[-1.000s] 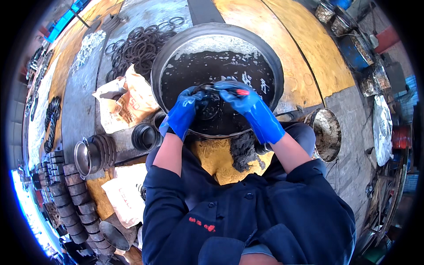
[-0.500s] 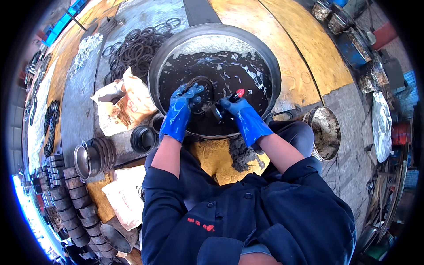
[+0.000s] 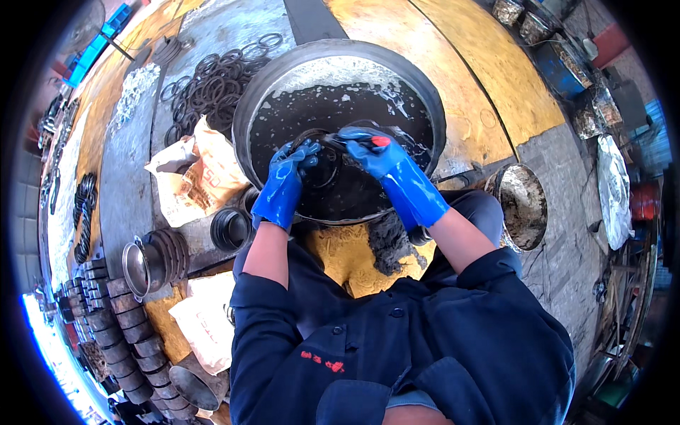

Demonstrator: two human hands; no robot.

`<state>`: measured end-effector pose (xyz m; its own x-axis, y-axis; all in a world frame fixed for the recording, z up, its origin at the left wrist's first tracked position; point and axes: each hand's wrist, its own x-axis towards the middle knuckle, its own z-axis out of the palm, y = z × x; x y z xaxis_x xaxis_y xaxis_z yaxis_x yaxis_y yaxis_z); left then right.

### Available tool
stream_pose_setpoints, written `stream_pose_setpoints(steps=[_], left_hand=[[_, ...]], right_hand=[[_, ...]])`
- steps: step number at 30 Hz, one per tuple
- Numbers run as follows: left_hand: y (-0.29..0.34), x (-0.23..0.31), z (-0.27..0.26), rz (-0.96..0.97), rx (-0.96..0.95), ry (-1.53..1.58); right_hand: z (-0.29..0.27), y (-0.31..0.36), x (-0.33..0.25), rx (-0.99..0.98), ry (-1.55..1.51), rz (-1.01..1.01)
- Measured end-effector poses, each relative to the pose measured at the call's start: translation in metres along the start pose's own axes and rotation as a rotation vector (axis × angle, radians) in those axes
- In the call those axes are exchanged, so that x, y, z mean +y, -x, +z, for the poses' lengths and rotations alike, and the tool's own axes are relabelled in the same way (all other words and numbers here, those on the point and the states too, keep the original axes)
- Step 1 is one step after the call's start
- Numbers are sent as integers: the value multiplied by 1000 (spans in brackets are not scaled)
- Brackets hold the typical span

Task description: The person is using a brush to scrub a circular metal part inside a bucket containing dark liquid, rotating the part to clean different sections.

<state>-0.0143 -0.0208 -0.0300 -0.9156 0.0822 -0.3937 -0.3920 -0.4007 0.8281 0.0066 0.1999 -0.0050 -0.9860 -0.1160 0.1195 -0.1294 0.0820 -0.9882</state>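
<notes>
Several dark cylindrical blocks (image 3: 127,319) stand in stacks far off at eight o'clock from a round steel basin (image 3: 340,49) of dark, foam-flecked liquid. Nearer on that same bearing sit metal hoops (image 3: 166,255) and a short black coil of rings (image 3: 231,229); a crumpled printed sack (image 3: 188,173) lies between eight and nine o'clock, and a heap of black rings (image 3: 212,88) toward ten. The blue-gloved left hand (image 3: 287,173) is over the basin's near-left part, between seven and eight o'clock, its forearm almost straight toward twelve, fingers and thumb curled round a black ring (image 3: 310,132). That ring is tilted above the liquid, around seven o'clock from the basin's middle. The blue-gloved right hand (image 3: 379,156) is at four o'clock, forearm slanting toward ten or eleven, fingers closed round a red-ended tool (image 3: 381,141); its far end, near the ring, is too dark to make out. Farther right, at four o'clock, stands a crusted bucket (image 3: 524,205).
</notes>
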Motion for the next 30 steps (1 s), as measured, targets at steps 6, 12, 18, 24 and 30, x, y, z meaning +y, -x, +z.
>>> stream_pose_setpoints(steps=[6,12,18,24,30], left_hand=[[0,-1,10,-7,42,34],[-8,-8,5,101,-60,106],[-12,-7,-4,77,-119,-165],[-5,0,2,203,-63,-104],[-2,-1,15,101,-297,70]], right_hand=[[-2,-17,11,2,212,-166],[-6,-2,48,26,262,217],[-6,21,71,17,-163,459],[-32,20,63,93,66,533],[-42,16,64,-112,81,401]])
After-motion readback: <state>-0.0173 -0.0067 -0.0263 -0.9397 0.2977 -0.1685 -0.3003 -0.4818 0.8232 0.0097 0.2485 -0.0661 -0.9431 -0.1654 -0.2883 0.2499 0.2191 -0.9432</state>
